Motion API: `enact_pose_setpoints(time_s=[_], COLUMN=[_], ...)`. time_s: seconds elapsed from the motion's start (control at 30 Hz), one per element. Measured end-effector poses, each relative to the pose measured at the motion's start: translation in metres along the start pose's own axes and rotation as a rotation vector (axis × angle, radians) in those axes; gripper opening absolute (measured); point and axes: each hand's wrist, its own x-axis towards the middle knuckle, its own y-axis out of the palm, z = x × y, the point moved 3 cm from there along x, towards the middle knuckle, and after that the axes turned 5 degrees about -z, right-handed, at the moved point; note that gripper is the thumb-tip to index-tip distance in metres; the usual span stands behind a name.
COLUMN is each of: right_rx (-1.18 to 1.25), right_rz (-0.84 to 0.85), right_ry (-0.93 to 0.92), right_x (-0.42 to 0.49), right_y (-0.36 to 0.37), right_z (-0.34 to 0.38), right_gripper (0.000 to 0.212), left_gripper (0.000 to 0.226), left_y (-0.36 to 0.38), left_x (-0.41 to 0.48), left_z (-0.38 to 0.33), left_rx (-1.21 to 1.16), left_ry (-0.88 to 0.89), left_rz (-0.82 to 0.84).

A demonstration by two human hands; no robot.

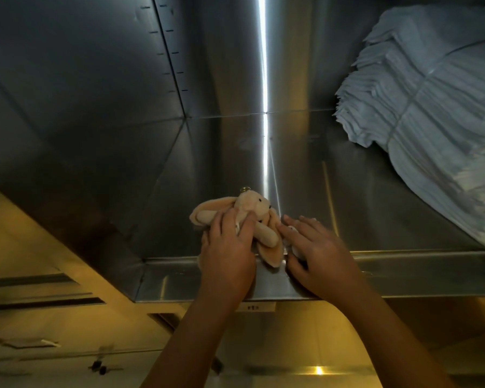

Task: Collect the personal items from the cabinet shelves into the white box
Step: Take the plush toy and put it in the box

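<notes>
Head view. All positions are given from the front lip (pixel 403 273) of the steel cabinet shelf (pixel 375 191).

- Plush rabbit (pixel 259 208): beige, long ears, dark eyes. It lies on the shelf just behind the lip, left of its middle. One ear hangs forward over the lip. A small metal ring (pixel 245 189) stands at the top of its head, on the side away from the lip.
- Left hand (pixel 227 253): it reaches up across the lip from below, palm down on the rabbit's body. The fingers are curved over the plush and close on it. The thumb is hidden under the hand.
- Right hand (pixel 317 253): it crosses the lip just right of the rabbit, with its fingertips close beside the rabbit's ear. The fingers are nearly straight and spread, and they lie over a small white object (pixel 296 251) that shows only in slivers. The thumb is tucked toward the lip. I cannot tell whether this is a grip or only a covering touch, or what the object is.
- Stack of white folded cloths (pixel 437 121): it is far right along the lip and reaches back to the rear wall. It is tall, leaning and bound with a thin cord.
- A small paper label (pixel 256 306) is stuck just under the lip, between the two forearms. Its print is too small to read.
- A bright vertical streak of reflected light (pixel 263 65) runs down the rear wall, straight behind the rabbit.
</notes>
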Motion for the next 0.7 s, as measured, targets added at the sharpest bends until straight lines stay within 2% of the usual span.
enact_pose_setpoints(time_s=[0.13, 0.33, 0.5, 0.6, 0.7], right_rx=[-0.021, -0.034, -0.047, -0.055, -0.056], right_rz=[-0.042, -0.149, -0.182, -0.257, -0.330], right_ry=[-0.043, -0.062, -0.033, -0.034, -0.063], right_x=[-0.003, -0.006, -0.011, -0.016, -0.024], right_y=[0.000, 0.004, -0.004, -0.013, -0.025], right_z=[0.005, 0.012, 0.017, 0.030, 0.051], right_gripper=[0.056, 0.047, 0.049, 0.038, 0.039], left_gripper=[0.071, 0.052, 0.041, 0.040, 0.039], left_y=[-0.001, -0.008, -0.019, -0.029, -0.043], left_x=[-0.003, -0.011, -0.024, -0.037, -0.055], left_z=[-0.002, -0.004, -0.002, 0.001, 0.005], left_rx=[-0.011, 0.015, 0.030, 0.033, 0.022], left_ry=[0.007, 0.154, 0.239, 0.281, 0.300], left_rz=[-0.012, -0.241, -0.322, -0.371, -0.429])
